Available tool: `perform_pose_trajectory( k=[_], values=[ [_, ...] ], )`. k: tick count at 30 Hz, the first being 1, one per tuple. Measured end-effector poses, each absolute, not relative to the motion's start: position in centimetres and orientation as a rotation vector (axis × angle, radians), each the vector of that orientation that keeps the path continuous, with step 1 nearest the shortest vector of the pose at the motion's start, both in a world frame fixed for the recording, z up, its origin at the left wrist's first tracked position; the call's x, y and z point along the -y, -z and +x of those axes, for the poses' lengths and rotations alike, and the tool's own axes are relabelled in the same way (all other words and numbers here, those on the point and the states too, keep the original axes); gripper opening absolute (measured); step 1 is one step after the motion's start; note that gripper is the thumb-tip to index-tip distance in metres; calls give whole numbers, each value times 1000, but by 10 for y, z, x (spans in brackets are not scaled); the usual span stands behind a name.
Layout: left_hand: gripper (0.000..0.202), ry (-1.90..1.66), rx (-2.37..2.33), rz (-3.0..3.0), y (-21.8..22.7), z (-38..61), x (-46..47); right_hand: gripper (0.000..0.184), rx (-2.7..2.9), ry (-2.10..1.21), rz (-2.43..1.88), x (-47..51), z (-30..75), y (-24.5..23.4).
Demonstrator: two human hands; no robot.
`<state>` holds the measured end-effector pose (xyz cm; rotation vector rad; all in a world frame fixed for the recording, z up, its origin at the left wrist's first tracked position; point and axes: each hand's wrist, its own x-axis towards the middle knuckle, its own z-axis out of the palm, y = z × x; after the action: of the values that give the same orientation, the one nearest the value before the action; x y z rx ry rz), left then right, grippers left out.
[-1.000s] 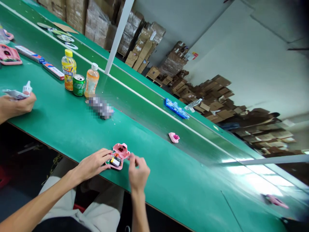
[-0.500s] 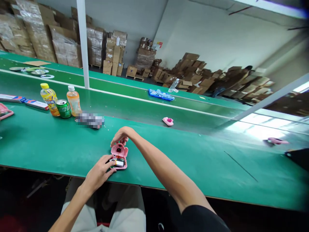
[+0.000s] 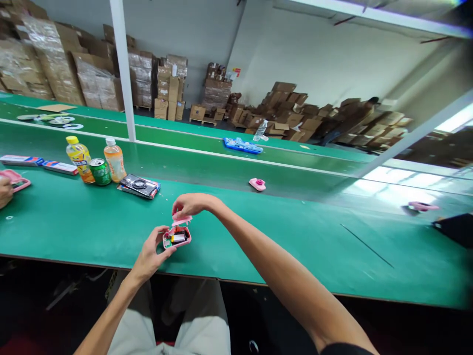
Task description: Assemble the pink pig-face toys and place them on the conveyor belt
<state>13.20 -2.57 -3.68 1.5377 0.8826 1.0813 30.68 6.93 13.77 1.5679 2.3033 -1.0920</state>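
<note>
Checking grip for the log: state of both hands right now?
Left hand: closed, holding the edge of the pink plastic lower shell.
Right hand: closed, holding the pink upper shell.

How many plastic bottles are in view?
3: a yellow-capped bottle and a white-capped orange drink bottle, both on the green bench, and a clear bottle by the blue tray. More may be hidden.

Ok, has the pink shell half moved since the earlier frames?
Yes: the right hand has tipped the pink shell half up and farther away, judged against the green can.
</note>
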Motion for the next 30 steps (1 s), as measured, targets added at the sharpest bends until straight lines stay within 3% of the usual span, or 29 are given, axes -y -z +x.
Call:
perform_pose_trajectory(
  k=[3,8,14,19,22,25,27,30],
  values=[
    [57,-1278,-794,1207,20,136,22,22,-2572,1103,1449,-58,312,-158],
    [45,-1567,-601,779,-34,155,15,29,-2927,1203,1202,-39,311,-195],
    [41,-1453,-564,884,-92,159,5,32,-2922,1292,1136,-38,298,-237],
    [45,-1491,-550,966,-102,154,4,34,-2954,1459,1058,-50,293,-250],
    [40,-1550,-575,965,-100,150,5,33,-3169,1201,1319,-41,293,-238],
    [41,-1630,-581,917,-98,149,7,26,-3352,756,1986,-15,291,-208],
    [45,-1649,-549,885,-95,152,9,36,-3263,773,2307,4,288,-183],
    [46,-1605,-525,854,-90,159,9,40,-3132,1050,2417,23,283,-155]
  ],
)
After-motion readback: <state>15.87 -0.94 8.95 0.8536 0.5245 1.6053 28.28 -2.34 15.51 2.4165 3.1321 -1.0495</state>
